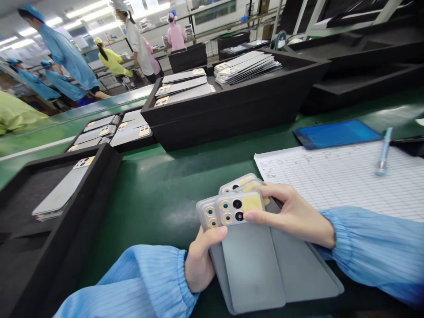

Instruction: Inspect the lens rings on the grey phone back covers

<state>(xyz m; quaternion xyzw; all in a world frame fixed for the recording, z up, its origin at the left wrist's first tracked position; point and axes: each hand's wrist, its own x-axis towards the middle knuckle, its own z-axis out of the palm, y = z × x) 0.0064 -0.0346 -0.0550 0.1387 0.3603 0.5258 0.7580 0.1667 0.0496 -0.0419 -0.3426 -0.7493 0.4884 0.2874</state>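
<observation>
Several grey phone back covers (251, 265) are fanned out in front of me, their camera ends pointing away. Each shows a camera block with round lens rings and a yellow film patch. My left hand (205, 254) is closed on the left edge of the covers, its thumb lying on top just below the lenses. With thumb and fingers, my right hand (291, 212) grips the top cover by its upper right corner, at the yellow patch. More covers lie beneath, fanned to the right, partly hidden by the top one and by my right hand.
Black trays (232, 106) holding stacked covers stand at the back and left of the green table (159, 198). A printed sheet (331, 176), a blue tablet-like panel (338, 134) and a pen (384, 152) lie at the right. People in coloured smocks are in the background.
</observation>
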